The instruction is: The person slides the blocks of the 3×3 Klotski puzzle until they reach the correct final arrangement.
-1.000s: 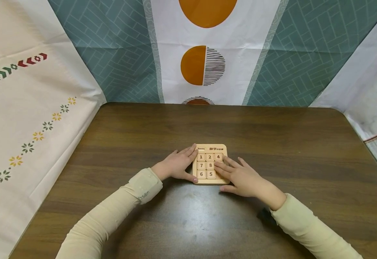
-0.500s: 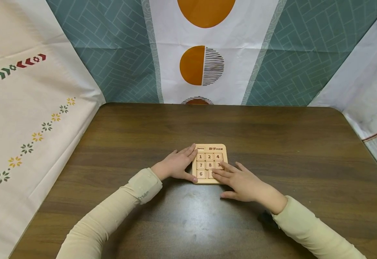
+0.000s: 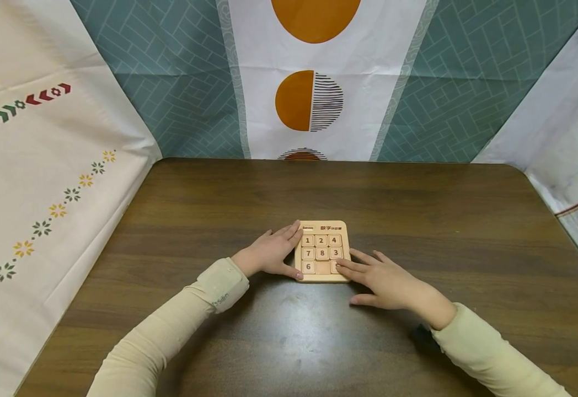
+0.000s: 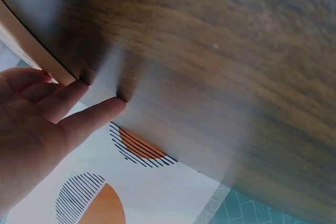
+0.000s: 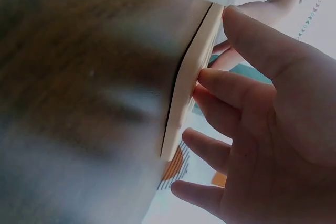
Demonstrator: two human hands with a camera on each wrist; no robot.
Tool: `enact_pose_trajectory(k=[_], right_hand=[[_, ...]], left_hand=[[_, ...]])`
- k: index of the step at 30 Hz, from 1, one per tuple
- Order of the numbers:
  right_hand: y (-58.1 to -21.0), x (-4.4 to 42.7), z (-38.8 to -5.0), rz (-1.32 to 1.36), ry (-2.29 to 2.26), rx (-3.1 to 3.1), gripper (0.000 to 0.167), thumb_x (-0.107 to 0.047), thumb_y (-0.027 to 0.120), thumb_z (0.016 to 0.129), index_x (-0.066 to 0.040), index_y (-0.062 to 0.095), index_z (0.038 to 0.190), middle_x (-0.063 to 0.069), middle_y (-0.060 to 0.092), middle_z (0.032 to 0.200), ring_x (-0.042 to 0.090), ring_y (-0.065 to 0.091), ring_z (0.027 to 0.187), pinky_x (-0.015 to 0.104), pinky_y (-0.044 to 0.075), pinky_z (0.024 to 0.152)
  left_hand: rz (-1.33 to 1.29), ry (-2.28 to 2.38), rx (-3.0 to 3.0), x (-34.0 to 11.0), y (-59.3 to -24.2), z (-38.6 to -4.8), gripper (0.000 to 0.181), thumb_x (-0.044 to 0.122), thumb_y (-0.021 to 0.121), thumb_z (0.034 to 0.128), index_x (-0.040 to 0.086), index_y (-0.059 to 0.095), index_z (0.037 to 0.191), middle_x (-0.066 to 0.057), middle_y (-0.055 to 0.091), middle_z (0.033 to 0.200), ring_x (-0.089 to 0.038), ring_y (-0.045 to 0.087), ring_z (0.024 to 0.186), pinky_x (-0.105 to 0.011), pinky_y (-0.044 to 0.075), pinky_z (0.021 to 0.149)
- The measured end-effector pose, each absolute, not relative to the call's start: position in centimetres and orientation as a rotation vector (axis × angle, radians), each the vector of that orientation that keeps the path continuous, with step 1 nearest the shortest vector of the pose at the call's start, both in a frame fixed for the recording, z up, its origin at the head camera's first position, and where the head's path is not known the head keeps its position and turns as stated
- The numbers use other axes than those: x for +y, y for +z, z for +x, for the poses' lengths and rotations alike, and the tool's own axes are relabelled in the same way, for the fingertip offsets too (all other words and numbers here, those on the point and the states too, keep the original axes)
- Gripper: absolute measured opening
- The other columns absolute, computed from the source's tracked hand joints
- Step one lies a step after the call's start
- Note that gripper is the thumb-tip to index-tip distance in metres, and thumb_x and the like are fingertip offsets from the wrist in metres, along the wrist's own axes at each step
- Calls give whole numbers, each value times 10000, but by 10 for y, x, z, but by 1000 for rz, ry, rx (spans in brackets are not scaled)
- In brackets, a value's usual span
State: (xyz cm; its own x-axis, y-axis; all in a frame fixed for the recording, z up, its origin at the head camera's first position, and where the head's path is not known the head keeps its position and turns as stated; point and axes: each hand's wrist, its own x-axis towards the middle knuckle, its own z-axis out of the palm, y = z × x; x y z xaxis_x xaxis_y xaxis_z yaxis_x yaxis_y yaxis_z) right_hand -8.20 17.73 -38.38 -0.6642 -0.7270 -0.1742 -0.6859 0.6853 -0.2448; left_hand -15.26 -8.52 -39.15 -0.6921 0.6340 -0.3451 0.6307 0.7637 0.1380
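A pale wooden number slide puzzle (image 3: 323, 279) lies flat on the table, its tiles in three rows. In the head view 1, 2, 4 make the top row and 7, 8, 3 the middle one. Tile 6 (image 3: 308, 267) sits at bottom left, with a bare slot (image 3: 322, 267) beside it. Fingertips of my right hand (image 3: 385, 281) touch the bottom right tile (image 3: 335, 270), partly covering it; its thumb lies off the board. My left hand (image 3: 271, 255) rests along the puzzle's left edge, fingers near the upper corner, thumb at the lower one.
The brown wooden table (image 3: 209, 209) reaches back to a green and white patterned cloth (image 3: 190, 77). A white cloth with flower motifs (image 3: 46, 165) hangs on the left. Beneath the right wrist something dark (image 3: 424, 335) shows, too hidden to tell.
My right hand has drawn down and then rightward, and tile 5 has slid from bottom middle to bottom right. The bare slot is now at bottom middle. My left hand stays put.
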Motion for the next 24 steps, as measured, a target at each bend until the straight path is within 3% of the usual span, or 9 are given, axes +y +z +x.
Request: enact_pose_trajectory(k=[24], right_hand=[[-383, 146, -102, -1067, -196, 2700, 680, -476, 566, 852, -91, 399, 1388, 57, 343, 1441, 317, 216, 1340, 632, 209, 966]], left_hand=[[949, 15, 2587, -85, -392, -152, 1055, 670, 572, 731, 23, 156, 1453, -129, 22, 1515, -244, 148, 1367, -526, 263, 1006]])
